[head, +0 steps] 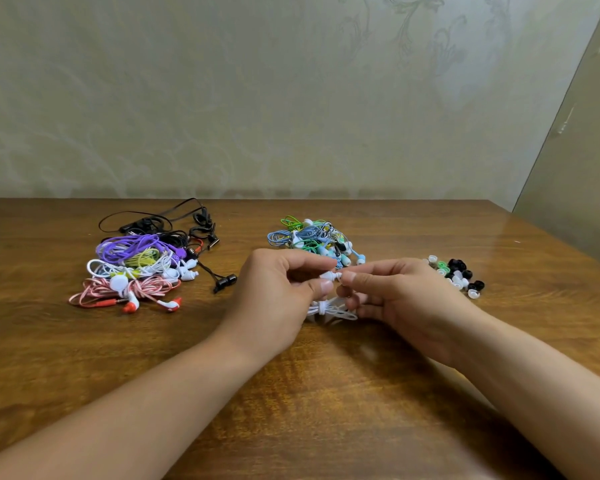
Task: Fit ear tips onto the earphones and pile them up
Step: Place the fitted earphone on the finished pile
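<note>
My left hand (278, 289) pinches a white earbud (327, 275) at the middle of the wooden table (291, 393). Against the bud's tip, my right hand (392, 292) pinches a small white ear tip (339, 275). The earphone's bundled white cable (329, 310) hangs below, between both hands. A pile of earphones (136, 268) in purple, yellow, white, pink and black lies at the left. Behind my hands sits another pile of earphones (312, 240) in blue, green and white. Loose ear tips (454, 273), black, white and green, are heaped at the right.
A wallpapered wall (257, 98) stands right behind the table's far edge. A plain panel (582, 174) leans at the far right. Bare wood stretches between my forearms and toward the near edge.
</note>
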